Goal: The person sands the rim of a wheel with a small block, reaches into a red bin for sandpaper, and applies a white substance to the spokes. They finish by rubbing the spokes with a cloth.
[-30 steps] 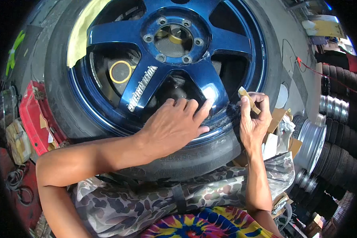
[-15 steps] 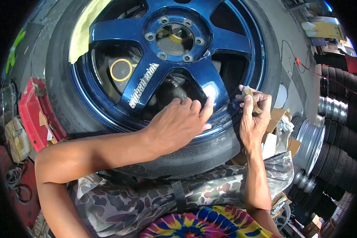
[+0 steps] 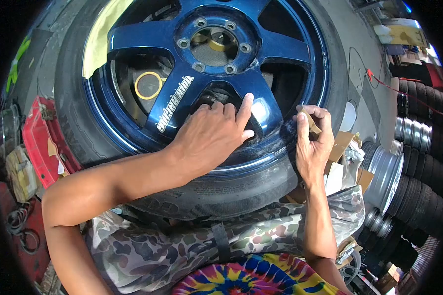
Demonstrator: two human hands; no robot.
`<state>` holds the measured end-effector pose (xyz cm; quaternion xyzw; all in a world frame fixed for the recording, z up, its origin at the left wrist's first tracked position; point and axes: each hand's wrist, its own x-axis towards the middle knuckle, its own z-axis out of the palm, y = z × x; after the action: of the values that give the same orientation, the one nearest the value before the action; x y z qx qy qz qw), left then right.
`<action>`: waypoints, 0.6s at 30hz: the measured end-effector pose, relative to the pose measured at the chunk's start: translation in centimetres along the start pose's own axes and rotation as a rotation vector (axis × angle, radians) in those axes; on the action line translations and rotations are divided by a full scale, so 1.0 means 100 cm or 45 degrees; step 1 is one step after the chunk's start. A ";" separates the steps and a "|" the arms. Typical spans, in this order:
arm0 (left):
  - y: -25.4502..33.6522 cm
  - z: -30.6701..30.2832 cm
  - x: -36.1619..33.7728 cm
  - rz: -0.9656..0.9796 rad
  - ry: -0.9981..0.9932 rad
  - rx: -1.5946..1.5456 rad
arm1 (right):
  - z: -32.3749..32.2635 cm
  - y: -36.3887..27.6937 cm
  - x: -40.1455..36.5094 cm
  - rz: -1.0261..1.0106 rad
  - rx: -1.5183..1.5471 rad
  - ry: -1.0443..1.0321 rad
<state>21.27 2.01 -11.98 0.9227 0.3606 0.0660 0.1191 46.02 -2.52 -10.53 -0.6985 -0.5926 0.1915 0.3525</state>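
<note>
A blue alloy wheel [image 3: 211, 73] with several spokes and white lettering lies face up inside a black tyre [image 3: 182, 199]. My left hand [image 3: 212, 125] rests palm down over the wheel, its index finger stretched along the lower-right spoke [image 3: 266, 115] and the thumb apart; nothing shows in it. Near the rim's right edge, my right hand [image 3: 314, 140] pinches a small folded tan piece of sandpaper [image 3: 311, 123] between thumb and fingers. Part of that piece is hidden by the fingers.
Yellow masking paper [image 3: 96, 54] covers the rim's upper left. A yellow tape roll [image 3: 148, 85] shows between spokes. To the left is a red tray [image 3: 44, 142]. Stacked tyres [image 3: 418, 162] and a silver rim [image 3: 383, 177] stand at right, beside cardboard [image 3: 340, 147].
My left hand has shifted up and left, its index fingertip sliding up the spoke. The right hand stays near the rim with its grip slightly changed. The wheel appears slightly shifted left.
</note>
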 end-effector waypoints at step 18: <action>0.027 0.004 -0.003 0.125 0.006 -0.037 | 0.001 -0.009 0.003 -0.183 -0.094 -0.012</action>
<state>22.89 -0.21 -11.62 0.9373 0.3141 0.0793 0.1283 45.33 -2.17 -9.91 -0.6657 -0.6495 0.1470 0.3367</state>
